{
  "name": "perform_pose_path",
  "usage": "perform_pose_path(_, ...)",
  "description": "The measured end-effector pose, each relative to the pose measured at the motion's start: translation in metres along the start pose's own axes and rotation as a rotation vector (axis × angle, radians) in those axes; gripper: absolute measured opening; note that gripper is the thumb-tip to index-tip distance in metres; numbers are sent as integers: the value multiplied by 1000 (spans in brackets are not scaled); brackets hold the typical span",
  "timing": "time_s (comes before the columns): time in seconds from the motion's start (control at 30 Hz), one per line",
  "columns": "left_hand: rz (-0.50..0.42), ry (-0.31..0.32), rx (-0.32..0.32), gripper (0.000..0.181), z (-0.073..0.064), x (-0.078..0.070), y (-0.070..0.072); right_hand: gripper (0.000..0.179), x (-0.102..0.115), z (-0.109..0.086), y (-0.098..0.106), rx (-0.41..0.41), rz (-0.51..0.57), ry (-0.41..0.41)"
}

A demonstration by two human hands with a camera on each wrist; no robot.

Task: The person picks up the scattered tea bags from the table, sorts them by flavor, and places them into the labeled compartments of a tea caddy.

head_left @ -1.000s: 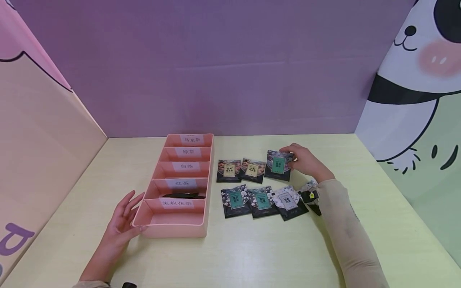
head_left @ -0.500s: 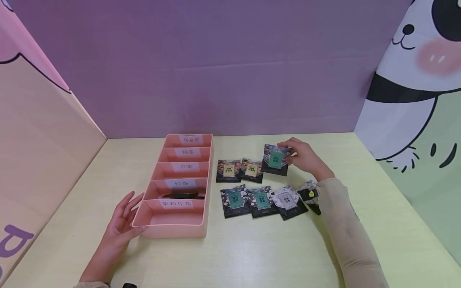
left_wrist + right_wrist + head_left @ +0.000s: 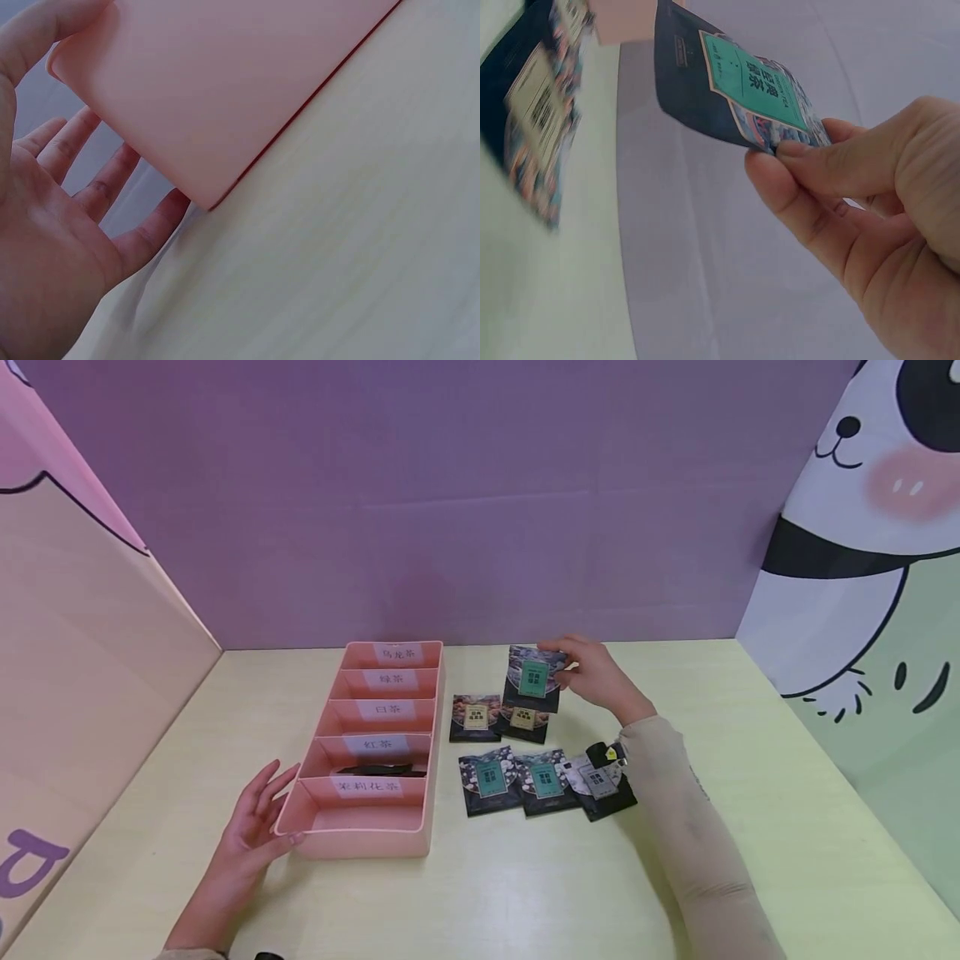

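My right hand [image 3: 596, 678] pinches a dark tea sachet with a green label [image 3: 525, 693] by its upper right edge, thumb on the printed face in the right wrist view. That sachet is raised and overlaps a cream-labelled tea sachet [image 3: 525, 727] in the head view. My left hand [image 3: 251, 839] rests at the near left corner of a pink compartment box [image 3: 360, 843]. Its thumb lies against the box's front wall, and the spread, fairly straight fingers reach along the left side, fingertips hidden behind the wall in the left wrist view.
Another cream-labelled sachet [image 3: 476, 718] lies right of the box. Nearer are two green-labelled sachets [image 3: 489, 781] and a grey-labelled one [image 3: 600, 785], with a black item [image 3: 603, 753] by the right sleeve. Black packets [image 3: 381, 770] sit in the box's second-nearest compartment; paper labels mark its dividers.
My right hand has lifted the green-labelled sachet off the table and carried it left and away from me, over the cream-labelled one. The left hand and box have stayed put.
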State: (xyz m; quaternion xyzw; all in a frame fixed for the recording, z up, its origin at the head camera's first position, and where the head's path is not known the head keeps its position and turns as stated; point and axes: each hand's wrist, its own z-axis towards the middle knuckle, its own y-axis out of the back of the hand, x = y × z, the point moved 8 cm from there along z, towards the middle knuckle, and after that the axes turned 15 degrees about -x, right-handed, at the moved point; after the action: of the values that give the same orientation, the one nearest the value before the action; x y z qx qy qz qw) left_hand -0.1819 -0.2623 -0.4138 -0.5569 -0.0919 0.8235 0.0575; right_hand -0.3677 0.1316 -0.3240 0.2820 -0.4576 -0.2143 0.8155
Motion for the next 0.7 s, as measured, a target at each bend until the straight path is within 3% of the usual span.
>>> perform_pose_path(0.7, -4, -2, -1, 90, 1, 0, 3, 47, 84, 45, -47, -61, 25, 209)
